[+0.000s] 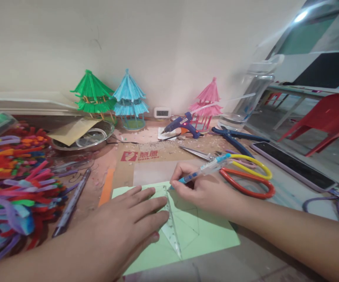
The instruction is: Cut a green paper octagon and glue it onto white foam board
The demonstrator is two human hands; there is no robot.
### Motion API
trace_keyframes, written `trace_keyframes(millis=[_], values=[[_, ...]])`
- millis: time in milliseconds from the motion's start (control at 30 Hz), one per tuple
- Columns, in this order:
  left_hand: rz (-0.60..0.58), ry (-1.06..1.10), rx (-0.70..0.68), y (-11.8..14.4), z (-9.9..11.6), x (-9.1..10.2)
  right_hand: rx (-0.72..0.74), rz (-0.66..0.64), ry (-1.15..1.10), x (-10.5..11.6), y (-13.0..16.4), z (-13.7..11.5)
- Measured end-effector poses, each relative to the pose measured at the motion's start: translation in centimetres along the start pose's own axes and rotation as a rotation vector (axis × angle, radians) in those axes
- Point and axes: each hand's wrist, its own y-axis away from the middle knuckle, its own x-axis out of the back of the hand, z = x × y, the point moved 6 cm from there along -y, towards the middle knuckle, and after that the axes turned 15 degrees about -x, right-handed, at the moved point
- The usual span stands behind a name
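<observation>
A sheet of light green paper (216, 235) lies in front of me, with thin straight lines drawn on its right part. My left hand (131, 219) is spread flat over the paper, its fingertips pressing on a clear set square (172, 231). Much of the set square is covered by that hand. In my right hand (195, 184) is a blue and clear pen (206, 169), pinched between thumb and fingers. Its tip touches or nearly touches the paper beside the upper end of the set square's edge.
Scissors (246, 182) with yellow and red handles, pliers (234, 137) and a phone-like device (293, 164) lie right. A glue gun (181, 123) stands behind. Green (91, 90), blue (130, 94) and pink (209, 96) pavilion models line the wall. Pipe cleaners (13, 196) heap left, near another pen (72, 201).
</observation>
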Motion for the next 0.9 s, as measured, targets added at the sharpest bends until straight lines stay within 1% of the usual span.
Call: trace_keyframes(millis=[167, 367, 567, 800, 900], values=[[-0.005, 0.012, 0.023, -0.11, -0.22, -0.02, -0.009, 0.001, 0.017, -0.02, 0.04, -0.02], [0.001, -0.010, 0.003, 0.11, -0.05, 0.05, -0.001, 0.004, 0.007, -0.01, -0.03, -0.01], [-0.034, -0.032, -0.005, -0.01, -0.10, -0.04, -0.004, 0.003, 0.002, -0.01, -0.05, -0.05], [0.025, 0.020, 0.018, 0.26, -0.26, 0.01, -0.010, 0.055, 0.001, 0.50, 0.09, 0.03], [0.016, 0.020, 0.012, 0.30, -0.30, -0.05, -0.008, 0.055, 0.008, 0.40, 0.04, 0.17]])
